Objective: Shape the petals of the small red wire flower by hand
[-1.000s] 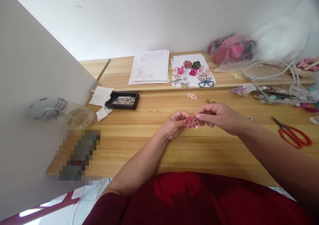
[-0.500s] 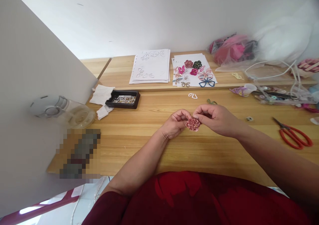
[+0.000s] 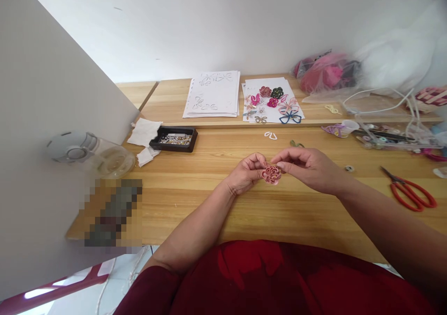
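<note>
A pink craft flower (image 3: 271, 175) with layered, looped petals is between my two hands above the desk. My left hand (image 3: 247, 173) pinches it from the left, thumb and fingers closed at its edge. At the flower's upper right edge is my right hand (image 3: 307, 168), its thumb and index fingertips close together in a pinch. Whether a fine thread or wire lies between those fingertips is too small to see. Behind the right hand lies a small green looped piece (image 3: 297, 144). A white looped piece (image 3: 270, 135) rests farther back.
Red-handled scissors (image 3: 412, 191) and a small spool (image 3: 349, 168) lie to the right. A black tray (image 3: 174, 139) of beads and a clear jug (image 3: 111, 161) stand left. On the back ledge are drawn sheets (image 3: 213, 94), finished flowers (image 3: 273, 102) on paper, and plastic bags (image 3: 328, 75).
My right hand has shifted slightly right, and its thumb has slid along the flower's top edge. The flower now faces up a little more. My left hand keeps its grip.
</note>
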A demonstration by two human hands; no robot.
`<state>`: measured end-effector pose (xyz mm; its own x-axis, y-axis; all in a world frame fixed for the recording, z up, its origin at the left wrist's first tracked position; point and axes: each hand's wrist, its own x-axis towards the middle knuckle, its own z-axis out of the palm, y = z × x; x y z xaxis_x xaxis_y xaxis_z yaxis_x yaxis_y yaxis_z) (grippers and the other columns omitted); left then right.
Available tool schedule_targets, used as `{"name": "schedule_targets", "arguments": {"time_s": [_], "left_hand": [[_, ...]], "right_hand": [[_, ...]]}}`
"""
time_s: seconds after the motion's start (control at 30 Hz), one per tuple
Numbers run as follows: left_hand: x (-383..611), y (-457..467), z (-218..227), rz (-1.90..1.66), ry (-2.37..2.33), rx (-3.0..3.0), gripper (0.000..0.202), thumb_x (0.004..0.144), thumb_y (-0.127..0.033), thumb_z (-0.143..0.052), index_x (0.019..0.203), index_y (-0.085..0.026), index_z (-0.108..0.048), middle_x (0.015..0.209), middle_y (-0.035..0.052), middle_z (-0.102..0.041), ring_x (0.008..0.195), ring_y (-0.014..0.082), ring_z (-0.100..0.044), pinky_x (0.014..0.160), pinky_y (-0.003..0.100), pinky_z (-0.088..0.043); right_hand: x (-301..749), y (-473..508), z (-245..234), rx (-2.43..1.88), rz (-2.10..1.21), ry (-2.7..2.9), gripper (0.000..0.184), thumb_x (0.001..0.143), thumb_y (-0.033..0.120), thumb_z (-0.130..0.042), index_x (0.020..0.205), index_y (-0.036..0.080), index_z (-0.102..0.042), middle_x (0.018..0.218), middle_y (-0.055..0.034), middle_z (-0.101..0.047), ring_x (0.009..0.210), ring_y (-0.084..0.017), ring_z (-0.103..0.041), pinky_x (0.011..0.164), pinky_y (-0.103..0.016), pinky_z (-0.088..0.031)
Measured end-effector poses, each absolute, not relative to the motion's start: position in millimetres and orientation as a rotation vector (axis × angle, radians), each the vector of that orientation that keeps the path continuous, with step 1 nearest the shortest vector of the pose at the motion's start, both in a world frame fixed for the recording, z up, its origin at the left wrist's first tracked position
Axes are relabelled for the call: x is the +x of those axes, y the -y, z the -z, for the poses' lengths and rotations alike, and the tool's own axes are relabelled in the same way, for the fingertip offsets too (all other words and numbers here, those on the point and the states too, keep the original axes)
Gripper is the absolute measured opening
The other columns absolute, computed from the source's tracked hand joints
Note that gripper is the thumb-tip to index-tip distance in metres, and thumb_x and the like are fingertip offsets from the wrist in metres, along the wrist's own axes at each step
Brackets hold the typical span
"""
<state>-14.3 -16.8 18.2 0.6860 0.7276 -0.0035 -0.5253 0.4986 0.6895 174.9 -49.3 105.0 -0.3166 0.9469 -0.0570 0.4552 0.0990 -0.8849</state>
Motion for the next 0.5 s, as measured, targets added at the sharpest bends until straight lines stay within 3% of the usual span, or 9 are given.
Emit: {"name": "schedule_targets", "arguments": {"time_s": [0.3, 0.5], "left_hand": [[-15.1, 17.4, -21.0, -0.804, -0.315, 0.627, 0.038, 0.061, -0.024, -0.092, 0.085, -0.014, -0.064, 0.08, 0.0024, -0.07, 0.072, 0.0138, -0.068, 0.069, 0.026, -0.055], [-16.4, 18.2, -20.7, -0.752, -0.337, 0.588, 0.041, 0.059, -0.026, -0.093, 0.085, -0.015, -0.064, 0.081, 0.002, -0.07, 0.073, 0.0138, -0.068, 0.074, 0.028, -0.054]], "right_hand": [[171.3, 52.1, -104.1, -1.366, -1.117, 1.856, 0.028, 0.091, 0.046, -0.064, 0.093, 0.02, -0.072, 0.083, -0.0037, -0.069, 0.073, -0.017, -0.06, 0.067, -0.028, -0.044], [175.4, 51.6, -100.0, -1.441, -0.987, 1.928, 0.033, 0.09, 0.053, -0.063, 0.093, 0.021, -0.072, 0.081, -0.0038, -0.068, 0.068, -0.018, -0.058, 0.062, -0.03, -0.043]]}}
